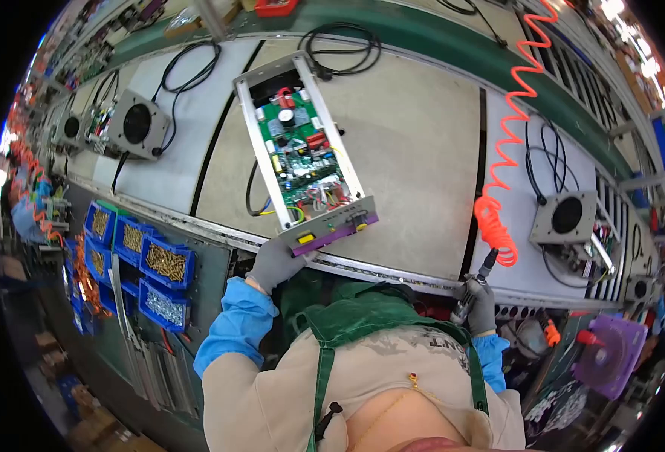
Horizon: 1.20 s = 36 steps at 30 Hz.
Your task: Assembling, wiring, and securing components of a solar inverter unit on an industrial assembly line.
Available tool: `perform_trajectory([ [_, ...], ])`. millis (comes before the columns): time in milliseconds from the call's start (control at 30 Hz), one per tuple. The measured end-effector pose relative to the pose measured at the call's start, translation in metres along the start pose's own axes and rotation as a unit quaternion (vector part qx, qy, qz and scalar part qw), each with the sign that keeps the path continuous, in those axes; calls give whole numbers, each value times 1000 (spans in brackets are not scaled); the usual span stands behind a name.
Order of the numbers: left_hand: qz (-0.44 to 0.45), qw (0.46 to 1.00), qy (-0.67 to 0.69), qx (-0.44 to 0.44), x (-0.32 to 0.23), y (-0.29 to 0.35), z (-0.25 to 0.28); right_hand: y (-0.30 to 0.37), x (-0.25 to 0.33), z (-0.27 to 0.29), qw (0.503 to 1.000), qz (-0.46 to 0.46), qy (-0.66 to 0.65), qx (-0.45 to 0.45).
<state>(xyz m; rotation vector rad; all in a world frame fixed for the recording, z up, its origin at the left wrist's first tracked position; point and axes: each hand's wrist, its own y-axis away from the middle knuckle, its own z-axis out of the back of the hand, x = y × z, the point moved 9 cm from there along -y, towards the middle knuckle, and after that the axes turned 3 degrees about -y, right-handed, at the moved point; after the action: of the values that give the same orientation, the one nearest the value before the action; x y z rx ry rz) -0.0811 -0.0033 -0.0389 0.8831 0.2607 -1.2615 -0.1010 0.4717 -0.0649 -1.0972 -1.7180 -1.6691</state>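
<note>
An open metal chassis [353,169] with a green circuit board [296,139] inside lies at a slant on the worktable, its purple-edged front panel [332,228] toward me. My left hand [274,265], in a grey glove, grips the near left corner of that panel; part of the fingers is hidden there. At the table's front edge on the right, my right hand [479,305], gloved too, is closed around an air screwdriver [462,310]. A coiled orange air hose [494,222] runs up from its black end fitting [488,264].
Blue bins [168,260] of brass-coloured and silver screws or standoffs stand at the left, beside long metal strips [148,369]. Other units with round fans [136,123] sit along the line on both sides. Black cables [343,49] lie behind the chassis. A purple fan-like object [611,354] is at right.
</note>
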Motion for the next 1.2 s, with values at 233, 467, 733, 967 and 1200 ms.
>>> perform_trajectory([
  [233, -199, 980, -13, 16, -51, -4, 11, 10, -22, 37, 992, 43, -25, -118],
  [467, -74, 972, 27, 222, -81, -24, -58, 47, -68, 77, 961, 113, 86, -239],
  [733, -231, 927, 12, 294, -130, -74, -132, 47, -68, 31, 960, 159, -26, -228],
  [967, -103, 993, 3, 51, 36, -92, 34, 73, -110, -17, 919, -41, 363, -151],
  [1200, 99, 957, -156, -223, 167, -89, 156, 111, 174, -206, 710, 512, 440, -201],
])
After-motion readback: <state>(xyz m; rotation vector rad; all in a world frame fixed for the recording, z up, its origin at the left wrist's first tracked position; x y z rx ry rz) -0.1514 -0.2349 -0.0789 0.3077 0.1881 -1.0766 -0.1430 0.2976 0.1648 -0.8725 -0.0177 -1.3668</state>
